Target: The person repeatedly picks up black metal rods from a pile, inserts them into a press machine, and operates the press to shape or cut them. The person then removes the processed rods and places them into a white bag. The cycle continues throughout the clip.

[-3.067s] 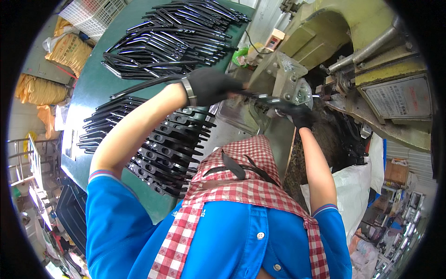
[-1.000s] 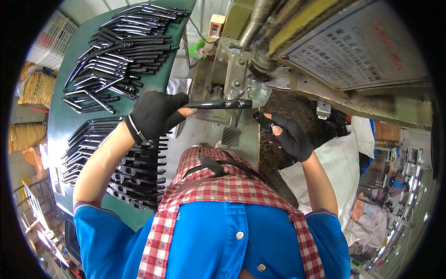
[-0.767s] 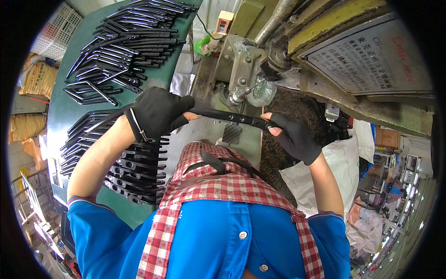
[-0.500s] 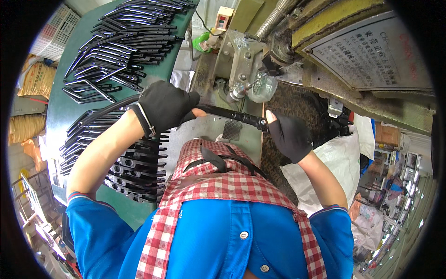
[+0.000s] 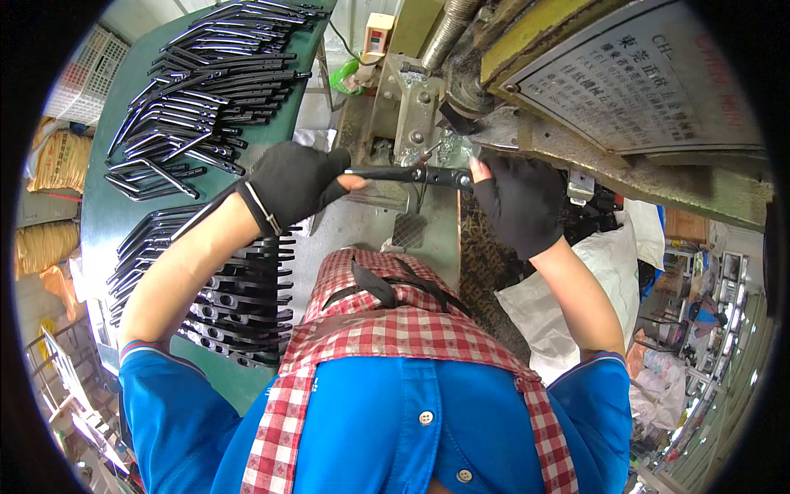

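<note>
A long black metal tube (image 5: pixel 392 174) with holes near its right end runs across the middle of the head view, below a greasy machine fixture (image 5: pixel 416 115) with a thin pin. My left hand (image 5: pixel 296 188), in a black fingerless glove, is closed around the tube's left part. My right hand (image 5: pixel 517 202), gloved alike, grips the right end, its thumb on top and its other fingers mostly hidden. The tube appears to lie at or just under the pin; I cannot tell whether they touch.
Bent black tubes (image 5: pixel 214 90) cover the green table (image 5: pixel 107 218) at left, with rows of black parts (image 5: pixel 243 305) nearer. The yellow-green machine (image 5: pixel 654 177) overhangs at right, above a white sack (image 5: pixel 547 321). A foot pedal (image 5: pixel 408 232) sits below; a switch box (image 5: pixel 378 37) is behind.
A second ago my right hand held a short piece apart from the tube; it then closed on the tube's end. Since then both hands have raised the tube slightly toward the fixture.
</note>
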Demonstrator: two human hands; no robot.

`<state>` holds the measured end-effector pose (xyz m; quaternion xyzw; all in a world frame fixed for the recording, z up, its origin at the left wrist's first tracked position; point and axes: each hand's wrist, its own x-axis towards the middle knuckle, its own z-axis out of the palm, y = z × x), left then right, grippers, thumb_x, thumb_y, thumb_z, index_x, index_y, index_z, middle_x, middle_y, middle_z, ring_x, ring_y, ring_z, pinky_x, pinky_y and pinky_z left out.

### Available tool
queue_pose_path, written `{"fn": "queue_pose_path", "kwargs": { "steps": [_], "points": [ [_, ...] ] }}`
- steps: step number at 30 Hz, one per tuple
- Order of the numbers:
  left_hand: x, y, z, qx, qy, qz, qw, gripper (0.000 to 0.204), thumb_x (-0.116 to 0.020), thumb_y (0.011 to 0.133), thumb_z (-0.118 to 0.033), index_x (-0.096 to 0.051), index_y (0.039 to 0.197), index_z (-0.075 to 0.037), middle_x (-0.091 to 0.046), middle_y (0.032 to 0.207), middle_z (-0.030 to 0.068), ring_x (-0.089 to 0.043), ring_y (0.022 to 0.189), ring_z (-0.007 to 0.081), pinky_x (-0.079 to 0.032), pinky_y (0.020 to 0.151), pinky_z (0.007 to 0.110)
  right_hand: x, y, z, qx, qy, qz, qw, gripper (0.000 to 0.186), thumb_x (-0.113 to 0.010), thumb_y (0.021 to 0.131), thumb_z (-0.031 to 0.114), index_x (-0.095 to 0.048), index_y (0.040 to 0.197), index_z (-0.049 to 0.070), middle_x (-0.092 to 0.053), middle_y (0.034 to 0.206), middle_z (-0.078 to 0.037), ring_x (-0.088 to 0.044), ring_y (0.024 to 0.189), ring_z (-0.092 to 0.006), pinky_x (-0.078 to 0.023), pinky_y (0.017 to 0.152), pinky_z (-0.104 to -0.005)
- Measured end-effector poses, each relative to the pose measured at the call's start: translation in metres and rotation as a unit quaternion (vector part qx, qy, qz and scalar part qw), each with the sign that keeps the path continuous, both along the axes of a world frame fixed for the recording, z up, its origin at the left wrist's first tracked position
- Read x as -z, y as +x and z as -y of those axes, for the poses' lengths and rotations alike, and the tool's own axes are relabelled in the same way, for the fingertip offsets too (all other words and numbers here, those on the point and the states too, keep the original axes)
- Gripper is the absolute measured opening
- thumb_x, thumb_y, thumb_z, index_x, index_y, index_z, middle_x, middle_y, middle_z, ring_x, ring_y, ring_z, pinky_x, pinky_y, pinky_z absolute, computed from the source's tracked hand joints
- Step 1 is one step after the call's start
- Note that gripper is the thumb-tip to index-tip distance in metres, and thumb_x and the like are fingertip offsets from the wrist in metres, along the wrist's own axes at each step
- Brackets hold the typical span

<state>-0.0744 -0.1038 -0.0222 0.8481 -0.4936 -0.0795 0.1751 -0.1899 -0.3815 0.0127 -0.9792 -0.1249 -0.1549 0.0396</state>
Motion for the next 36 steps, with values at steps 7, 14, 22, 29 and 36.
{"fn": "queue_pose_path", "kwargs": {
  "steps": [7, 14, 22, 29, 36],
  "points": [
    [-0.006, 0.039, 0.018, 0.015, -0.002, 0.078, 0.997, 0.044, -0.048, 0.093, -0.05, -0.054, 0.081, -0.007, -0.055, 0.058, 0.0162, -0.058, 0.056, 0.0387, -0.044, 0.05, 0.046, 0.023, 0.021, 0.025, -0.043, -0.015, 0.175, 0.983, 0.023, -0.065, 0.086, 0.021, -0.066, 0.103, 0.006, -0.063, 0.098, -0.017, -0.061, 0.088, -0.0387, -0.048, 0.079, -0.0454],
    [-0.008, 0.051, 0.023, 0.033, 0.036, 0.116, 0.992, 0.043, -0.05, 0.092, -0.051, -0.057, 0.082, -0.009, -0.058, 0.059, 0.013, -0.06, 0.056, 0.0362, -0.046, 0.051, 0.044, 0.049, 0.025, 0.033, -0.043, -0.101, 0.149, 0.983, 0.03, -0.06, 0.089, 0.028, -0.064, 0.107, 0.005, -0.063, 0.106, -0.021, -0.06, 0.094, -0.0409, -0.047, 0.083, -0.048],
    [0.015, 0.061, 0.03, 0.048, 0.075, 0.066, 0.994, 0.044, -0.049, 0.092, -0.052, -0.06, 0.087, -0.01, -0.06, 0.061, 0.0157, -0.062, 0.061, 0.0388, -0.048, 0.056, 0.048, 0.071, 0.029, 0.024, 0.167, 0.09, -0.163, 0.968, 0.031, -0.052, 0.094, 0.034, -0.068, 0.091, 0.007, -0.065, 0.084, -0.018, -0.062, 0.078, -0.0376, -0.046, 0.068, -0.0473],
    [0.014, 0.062, 0.029, 0.046, 0.047, 0.1, 0.993, 0.045, -0.052, 0.089, -0.055, -0.063, 0.093, -0.011, -0.063, 0.07, 0.0153, -0.064, 0.067, 0.0358, -0.048, 0.058, 0.047, 0.049, 0.008, 0.003, -0.018, 0.123, 0.161, 0.979, 0.009, -0.058, 0.086, 0.015, -0.061, 0.091, 0.007, -0.062, 0.082, -0.011, -0.058, 0.073, -0.0323, -0.045, 0.067, -0.0408],
    [0.019, 0.061, 0.022, 0.025, 0.021, 0.072, 0.997, 0.032, -0.063, 0.084, -0.044, -0.064, 0.095, -0.015, -0.064, 0.074, 0.0114, -0.064, 0.069, 0.0343, -0.049, 0.058, 0.046, 0.109, -0.025, -0.021, -0.061, 0.292, -0.064, 0.952, 0.013, -0.061, 0.083, 0.016, -0.062, 0.091, 0.005, -0.061, 0.082, -0.015, -0.06, 0.076, -0.0362, -0.048, 0.069, -0.0425]
  ]
}}
